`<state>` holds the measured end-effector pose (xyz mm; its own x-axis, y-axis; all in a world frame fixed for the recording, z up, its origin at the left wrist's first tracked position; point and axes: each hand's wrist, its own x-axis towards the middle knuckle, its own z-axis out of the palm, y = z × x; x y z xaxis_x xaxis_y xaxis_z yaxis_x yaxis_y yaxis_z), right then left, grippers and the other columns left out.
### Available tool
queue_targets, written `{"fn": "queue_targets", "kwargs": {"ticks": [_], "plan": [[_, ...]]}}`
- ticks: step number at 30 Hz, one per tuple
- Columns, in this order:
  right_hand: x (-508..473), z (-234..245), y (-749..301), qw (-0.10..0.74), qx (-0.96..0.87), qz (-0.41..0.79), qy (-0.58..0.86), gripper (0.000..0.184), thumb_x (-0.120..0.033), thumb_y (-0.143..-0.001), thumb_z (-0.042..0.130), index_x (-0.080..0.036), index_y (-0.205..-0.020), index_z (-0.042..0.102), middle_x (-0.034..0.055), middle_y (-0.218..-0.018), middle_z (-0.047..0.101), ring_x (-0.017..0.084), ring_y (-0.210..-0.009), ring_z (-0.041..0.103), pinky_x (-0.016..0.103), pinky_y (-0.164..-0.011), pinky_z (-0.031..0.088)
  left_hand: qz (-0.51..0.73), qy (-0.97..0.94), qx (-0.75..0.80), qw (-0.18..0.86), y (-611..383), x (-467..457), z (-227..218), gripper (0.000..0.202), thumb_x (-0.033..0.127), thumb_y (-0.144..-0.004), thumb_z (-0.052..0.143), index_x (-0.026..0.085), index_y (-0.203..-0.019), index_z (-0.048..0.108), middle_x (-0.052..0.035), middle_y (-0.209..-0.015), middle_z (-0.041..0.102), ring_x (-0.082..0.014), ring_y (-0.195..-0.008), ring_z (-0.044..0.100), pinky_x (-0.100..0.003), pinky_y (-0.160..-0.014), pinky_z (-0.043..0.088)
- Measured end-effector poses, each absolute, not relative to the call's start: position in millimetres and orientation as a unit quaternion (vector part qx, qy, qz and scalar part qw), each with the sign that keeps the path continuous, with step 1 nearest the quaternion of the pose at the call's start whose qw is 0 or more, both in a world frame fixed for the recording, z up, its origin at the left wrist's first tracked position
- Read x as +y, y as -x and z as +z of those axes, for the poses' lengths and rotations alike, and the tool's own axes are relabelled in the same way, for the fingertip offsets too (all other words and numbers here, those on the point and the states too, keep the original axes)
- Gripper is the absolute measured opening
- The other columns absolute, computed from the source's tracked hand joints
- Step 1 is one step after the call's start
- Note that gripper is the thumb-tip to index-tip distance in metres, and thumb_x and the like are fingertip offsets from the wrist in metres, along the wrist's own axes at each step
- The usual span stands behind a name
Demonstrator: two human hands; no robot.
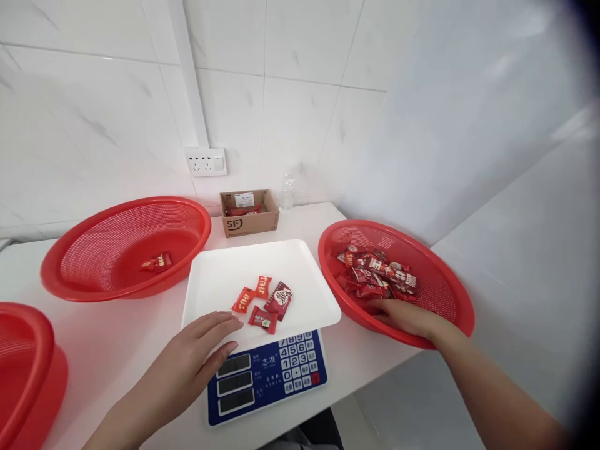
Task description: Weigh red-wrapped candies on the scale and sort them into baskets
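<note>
My left hand (pixel 201 347) is open, fingers stretched over the front left edge of the white scale tray (pixel 210 262). Just beyond its fingertips lie several wrapped candies: an orange-red one (pixel 243 300), a smaller orange one (pixel 263 287), a dark red packet (pixel 280 300) and a red candy (pixel 263 319). My right hand (pixel 405 317) reaches over the near rim into the right red basket (pixel 452 297), beside a heap of red candy packets (pixel 370 272). Its fingertips are partly hidden, so I cannot tell whether they grip anything. Below the tray shows the blue scale panel (pixel 267 375).
A left red basket (pixel 126 212) holds a red packet (pixel 157 262). Another red basket (pixel 28 375) stands at the lower left. Behind the tray are a cardboard box (pixel 253 223) with red packets and a clear plastic bottle (pixel 287 190). A socket (pixel 205 162) is on the wall.
</note>
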<state>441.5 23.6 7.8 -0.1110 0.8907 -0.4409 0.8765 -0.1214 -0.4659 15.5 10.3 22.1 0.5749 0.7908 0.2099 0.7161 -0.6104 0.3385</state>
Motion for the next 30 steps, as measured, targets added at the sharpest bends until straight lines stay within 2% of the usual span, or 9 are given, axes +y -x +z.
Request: {"fn": "queue_targets", "kwargs": {"ticks": [4,7,10,12,14,16,21,27,30], "plan": [[26.0,25.4,-431.3,-0.025,-0.662,0.424,0.618,0.046,-0.046,-0.084,0.046,-0.024,-0.120,0.063,0.0057,-0.129,0.059,0.031,-0.118,0.052,0.042,-0.100,0.039,0.195,-0.864,0.449,0.117,-10.8,9.6,9.7,0.032,0.043,-0.091,0.041,0.032,-0.115,0.059,0.0002,-0.118,0.065,-0.0183,-0.106,0.062,-0.029,-0.087,0.054],[23.6,32.3,-433.2,-0.005,-0.643,0.438,0.629,0.052,-0.052,-0.085,0.043,-0.023,-0.124,0.060,0.0083,-0.132,0.055,0.030,-0.118,0.052,0.041,-0.097,0.042,0.217,-0.854,0.458,0.119,-7.9,10.2,7.8,0.033,0.045,-0.090,0.043,0.032,-0.115,0.060,0.0003,-0.117,0.065,-0.0186,-0.105,0.063,-0.028,-0.087,0.054],[17.2,35.8,-436.2,0.061,-0.649,0.481,0.587,0.050,-0.050,-0.082,0.052,-0.022,-0.124,0.058,0.0081,-0.125,0.059,0.025,-0.109,0.058,0.037,-0.086,0.049,0.229,-0.853,0.453,0.121,-6.9,10.6,9.4,0.032,0.046,-0.088,0.045,0.032,-0.113,0.061,-0.0001,-0.115,0.067,-0.0196,-0.102,0.065,-0.027,-0.084,0.055],[13.0,38.4,-435.0,0.106,-0.640,0.498,0.576,0.043,-0.044,-0.080,0.056,-0.022,-0.116,0.061,0.0055,-0.107,0.065,0.019,-0.090,0.063,0.031,-0.071,0.052,0.234,-0.854,0.448,0.120,-7.1,10.9,10.1,0.031,0.045,-0.088,0.046,0.033,-0.113,0.061,0.0009,-0.113,0.067,-0.0192,-0.101,0.065,-0.027,-0.082,0.056],[10.6,42.2,-430.1,0.148,-0.595,0.499,0.612,0.034,-0.042,-0.081,0.055,-0.022,-0.108,0.063,0.0024,-0.090,0.066,0.014,-0.069,0.062,0.024,-0.052,0.048,0.237,-0.856,0.444,0.119,-8.0,11.3,10.5,0.029,0.044,-0.088,0.048,0.034,-0.112,0.061,0.0018,-0.112,0.068,-0.0185,-0.100,0.066,-0.026,-0.082,0.056],[10.8,46.8,-421.0,0.215,-0.545,0.477,0.656,0.031,-0.042,-0.083,0.052,-0.022,-0.105,0.062,0.0023,-0.088,0.066,0.012,-0.061,0.059,0.021,-0.043,0.043,0.244,-0.856,0.438,0.122,-10.6,11.7,12.6,0.028,0.044,-0.087,0.048,0.034,-0.110,0.062,0.0017,-0.111,0.068,-0.0183,-0.099,0.066,-0.025,-0.082,0.056],[16.4,51.9,-376.4,0.427,-0.531,0.445,0.581,0.037,-0.039,-0.082,0.057,-0.024,-0.116,0.055,0.0069,-0.112,0.065,0.015,-0.083,0.064,0.029,-0.071,0.053,0.271,-0.844,0.431,0.169,-29.8,8.5,30.2,0.027,0.041,-0.090,0.046,0.031,-0.109,0.062,-0.0001,-0.108,0.069,-0.0168,-0.096,0.066,-0.022,-0.079,0.055],[-2.4,45.8,-289.4,0.425,-0.603,0.490,0.464,0.033,-0.040,-0.088,0.053,-0.026,-0.117,0.055,0.0072,-0.115,0.066,0.018,-0.104,0.061,0.035,-0.089,0.050,0.266,-0.827,0.405,0.285,-61.5,-0.3,45.4,0.032,0.043,-0.092,0.042,0.025,-0.112,0.059,-0.0043,-0.105,0.068,-0.0181,-0.094,0.064,-0.028,-0.080,0.053],[-19.1,42.4,-258.1,0.401,-0.649,0.491,0.419,0.030,-0.036,-0.090,0.050,-0.028,-0.118,0.056,0.0059,-0.119,0.063,0.018,-0.110,0.058,0.035,-0.094,0.047,0.278,-0.813,0.371,0.352,-69.4,-5.2,41.9,0.032,0.045,-0.090,0.045,0.023,-0.109,0.059,-0.0048,-0.097,0.067,-0.0169,-0.085,0.063,-0.027,-0.074,0.051]]}}
